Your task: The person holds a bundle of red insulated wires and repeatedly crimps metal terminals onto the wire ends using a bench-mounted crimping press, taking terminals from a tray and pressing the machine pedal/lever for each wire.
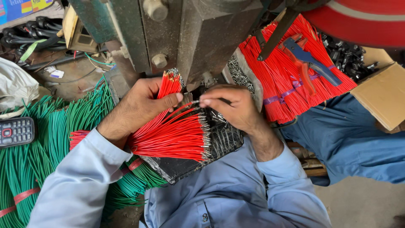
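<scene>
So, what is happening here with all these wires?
A person sits at a metal machine. The left hand grips a bunch of red wires. The right hand pinches a single red wire by its tip, near the machine. More red wires with metal ends lie on a black tray. Green wires lie at the left.

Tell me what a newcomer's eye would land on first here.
The red wires: the left hand grips a bunch upright under the grey machine, a fan of them lies on a black sheet on the lap, and the right hand pinches one wire at the machine. More red bundles lie at the right under a blue-handled tool; green wires spread at the left by a phone.
</scene>
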{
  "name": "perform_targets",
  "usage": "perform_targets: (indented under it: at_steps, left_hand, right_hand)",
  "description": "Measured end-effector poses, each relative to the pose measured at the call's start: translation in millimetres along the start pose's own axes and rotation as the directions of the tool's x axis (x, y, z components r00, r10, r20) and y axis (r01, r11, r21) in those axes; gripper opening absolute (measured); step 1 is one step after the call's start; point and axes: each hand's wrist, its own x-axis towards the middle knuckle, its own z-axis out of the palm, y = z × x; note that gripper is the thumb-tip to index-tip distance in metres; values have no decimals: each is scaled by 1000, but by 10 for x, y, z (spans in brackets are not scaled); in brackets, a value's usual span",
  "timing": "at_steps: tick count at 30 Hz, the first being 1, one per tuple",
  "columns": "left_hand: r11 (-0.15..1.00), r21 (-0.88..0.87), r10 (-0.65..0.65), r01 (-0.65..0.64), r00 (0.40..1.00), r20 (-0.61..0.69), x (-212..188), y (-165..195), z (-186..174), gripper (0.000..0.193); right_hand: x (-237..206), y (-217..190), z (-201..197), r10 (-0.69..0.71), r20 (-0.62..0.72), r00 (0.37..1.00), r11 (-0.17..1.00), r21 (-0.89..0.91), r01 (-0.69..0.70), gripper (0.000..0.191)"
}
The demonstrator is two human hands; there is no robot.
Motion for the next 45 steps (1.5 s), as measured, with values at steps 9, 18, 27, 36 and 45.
perform_targets:
  at_steps: [9, 18, 27, 36, 45]
  left_hand:
    - [999, 28, 39, -39, 999, 1, 23, -44, 8, 14]
    - [997, 54, 62, -61, 998, -2, -8, -12, 7, 15]
    - [993, 116, 34, -30, 999, -35, 21, -51, -6, 17]
    - [989, 151, 11, -5, 999, -36, 40, -84, -6, 20]
    - [997, 31, 72, -73, 997, 32, -7, -9, 24, 19]
  right_hand:
    - [-148, 42, -196, -26, 155, 988, 916, -393, 86, 12]
    - [-35, 155, -20, 78, -85, 993, 997, 20, -77, 13]
    - [155, 349, 267, 108, -104, 989, 962, 262, -78, 8]
    - [177, 352, 236, 66, -92, 994, 993, 107, -56, 8]
    - [-27, 66, 13, 119, 11, 993, 982, 147, -119, 13]
